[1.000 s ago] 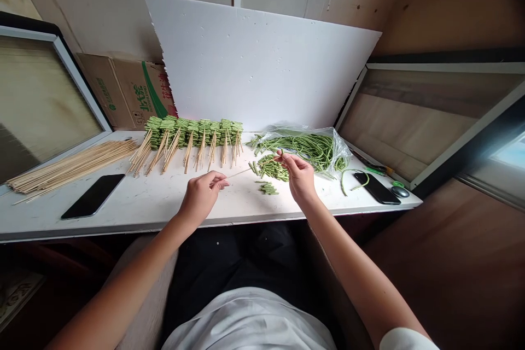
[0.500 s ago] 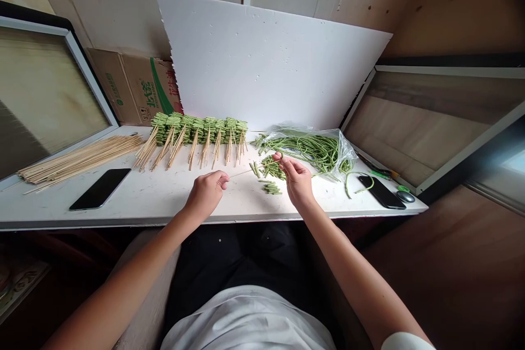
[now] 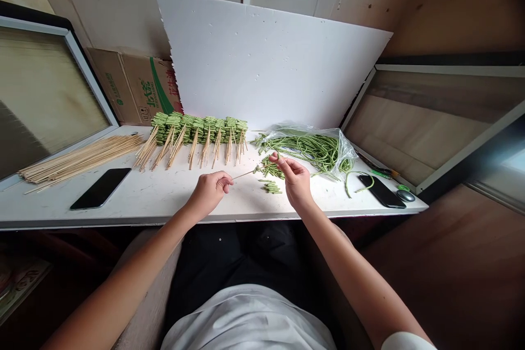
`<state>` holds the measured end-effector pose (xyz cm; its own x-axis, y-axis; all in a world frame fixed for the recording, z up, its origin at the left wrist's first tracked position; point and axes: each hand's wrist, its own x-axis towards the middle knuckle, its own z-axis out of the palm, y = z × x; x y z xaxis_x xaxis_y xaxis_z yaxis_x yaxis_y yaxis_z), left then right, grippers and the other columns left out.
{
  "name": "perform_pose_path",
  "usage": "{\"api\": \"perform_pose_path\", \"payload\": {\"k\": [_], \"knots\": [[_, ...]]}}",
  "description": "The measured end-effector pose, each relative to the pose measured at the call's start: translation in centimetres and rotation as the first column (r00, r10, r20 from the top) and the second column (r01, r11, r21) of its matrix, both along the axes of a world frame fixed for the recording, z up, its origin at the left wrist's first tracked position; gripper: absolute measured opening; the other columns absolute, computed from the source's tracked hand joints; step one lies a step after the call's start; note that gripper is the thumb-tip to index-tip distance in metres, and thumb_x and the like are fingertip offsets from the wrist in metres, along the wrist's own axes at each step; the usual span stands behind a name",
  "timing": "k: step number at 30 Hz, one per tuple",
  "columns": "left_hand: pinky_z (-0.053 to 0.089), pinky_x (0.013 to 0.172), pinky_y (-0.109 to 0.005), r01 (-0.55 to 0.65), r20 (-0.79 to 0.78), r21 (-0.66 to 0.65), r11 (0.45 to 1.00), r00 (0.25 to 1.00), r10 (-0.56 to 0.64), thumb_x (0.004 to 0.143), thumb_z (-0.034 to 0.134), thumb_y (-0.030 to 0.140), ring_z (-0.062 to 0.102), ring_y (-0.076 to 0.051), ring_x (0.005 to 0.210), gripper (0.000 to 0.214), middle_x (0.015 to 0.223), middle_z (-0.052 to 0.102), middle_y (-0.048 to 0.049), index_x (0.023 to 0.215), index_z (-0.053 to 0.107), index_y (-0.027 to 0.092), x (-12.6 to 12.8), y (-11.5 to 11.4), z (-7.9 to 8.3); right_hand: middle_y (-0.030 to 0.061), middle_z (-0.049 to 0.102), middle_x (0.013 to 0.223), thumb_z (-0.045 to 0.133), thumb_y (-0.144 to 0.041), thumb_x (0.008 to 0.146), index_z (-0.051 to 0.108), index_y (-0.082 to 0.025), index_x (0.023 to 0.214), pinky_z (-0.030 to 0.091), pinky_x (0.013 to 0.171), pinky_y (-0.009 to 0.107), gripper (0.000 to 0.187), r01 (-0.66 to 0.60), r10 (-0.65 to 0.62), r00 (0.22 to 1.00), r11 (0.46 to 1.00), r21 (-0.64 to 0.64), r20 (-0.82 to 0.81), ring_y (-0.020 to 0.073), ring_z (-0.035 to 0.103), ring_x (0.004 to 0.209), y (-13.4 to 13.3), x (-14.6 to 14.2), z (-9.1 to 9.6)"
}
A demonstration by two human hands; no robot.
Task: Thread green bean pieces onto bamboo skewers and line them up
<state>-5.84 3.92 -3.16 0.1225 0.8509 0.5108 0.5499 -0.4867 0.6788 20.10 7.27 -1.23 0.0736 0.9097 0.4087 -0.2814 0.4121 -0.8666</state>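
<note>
My left hand is closed in a pinch on the near end of a thin bamboo skewer that points right and away. My right hand is closed on a short green bean piece at the skewer's tip. Just beyond my fingers lies a small pile of cut bean pieces, with a few more beside my right wrist. Several finished bean skewers lie in a row at the back of the white table.
A heap of bare skewers and a black phone lie on the left. A plastic bag of long green beans sits right, with another phone beyond. A white foam board and cardboard box stand behind.
The view shifted slightly. My right hand has drawn a little closer to the skewer tip with the bean piece; my left hand keeps its pinch on the skewer.
</note>
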Motion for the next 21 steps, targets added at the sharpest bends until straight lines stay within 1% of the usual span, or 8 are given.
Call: {"api": "perform_pose_path", "payload": {"k": [3, 6, 10, 14, 18, 21], "knots": [[0.05, 0.067, -0.028, -0.052, 0.004, 0.056, 0.997, 0.999, 0.051, 0.097, 0.054, 0.021, 0.067, -0.017, 0.064, 0.026, 0.067, 0.073, -0.0017, 0.082, 0.075, 0.02, 0.0, -0.1, 0.1, 0.0053, 0.086, 0.106, 0.089, -0.057, 0.08, 0.082, -0.026, 0.089, 0.05, 0.117, 0.049, 0.032, 0.03, -0.03, 1.0, 0.999, -0.023, 0.006, 0.0328, 0.069, 0.133, -0.1, -0.3, -0.4], [0.049, 0.065, -0.028, -0.08, 0.002, 0.072, 0.994, 0.997, 0.08, 0.096, 0.056, 0.023, 0.066, -0.017, 0.062, 0.024, 0.068, 0.074, -0.0016, 0.082, 0.075, 0.02, 0.0, 0.0, -0.1, 0.0061, 0.086, 0.107, 0.088, -0.058, 0.081, 0.082, -0.026, 0.088, 0.05, 0.117, 0.05, 0.033, 0.042, -0.042, 0.999, 0.999, -0.031, 0.017, 0.0329, 0.07, 0.131, -0.3, -0.7, -0.7], [0.049, 0.065, -0.028, -0.054, 0.011, 0.065, 0.996, 0.999, 0.053, 0.097, 0.054, 0.022, 0.065, -0.017, 0.061, 0.027, 0.065, 0.071, -0.001, 0.08, 0.075, 0.02, 0.2, 0.0, -0.7, 0.0059, 0.085, 0.109, 0.087, -0.054, 0.084, 0.081, -0.026, 0.088, 0.048, 0.119, 0.05, 0.028, 0.029, -0.029, 0.999, 1.0, 0.001, 0.02, 0.0324, 0.068, 0.135, -0.4, -1.0, -1.0], [0.05, 0.067, -0.028, -0.054, 0.03, 0.062, 0.997, 0.998, 0.052, 0.096, 0.054, 0.021, 0.066, -0.017, 0.063, 0.026, 0.065, 0.07, -0.001, 0.08, 0.075, 0.02, 0.7, -0.3, -0.8, 0.0069, 0.085, 0.109, 0.086, -0.054, 0.085, 0.082, -0.025, 0.091, 0.049, 0.118, 0.051, 0.03, 0.025, -0.025, 0.999, 1.0, -0.009, 0.029, 0.0329, 0.069, 0.134, -0.7, -1.4, -1.2], [0.049, 0.067, -0.028, -0.067, 0.028, 0.064, 0.996, 0.997, 0.065, 0.096, 0.055, 0.022, 0.063, -0.017, 0.061, 0.026, 0.064, 0.07, -0.0007, 0.081, 0.075, 0.02, 1.3, -0.8, -0.6, 0.0087, 0.085, 0.106, 0.09, -0.056, 0.08, 0.08, -0.025, 0.084, 0.05, 0.118, 0.051, 0.033, 0.015, -0.014, 0.999, 1.0, -0.021, 0.04, 0.0338, 0.067, 0.137, -1.2, -2.4, -1.6], [0.05, 0.067, -0.028, -0.06, 0.027, 0.053, 0.997, 0.998, 0.059, 0.097, 0.055, 0.022, 0.063, -0.017, 0.06, 0.026, 0.064, 0.07, -0.0005, 0.08, 0.075, 0.02, 1.6, -1.0, -0.5, 0.0096, 0.085, 0.103, 0.091, -0.058, 0.077, 0.079, -0.025, 0.082, 0.052, 0.116, 0.051, 0.035, -0.016, 0.018, 0.999, 0.999, -0.048, 0.044, 0.0344, 0.068, 0.136, -1.5, -3.0, -2.1]]}}
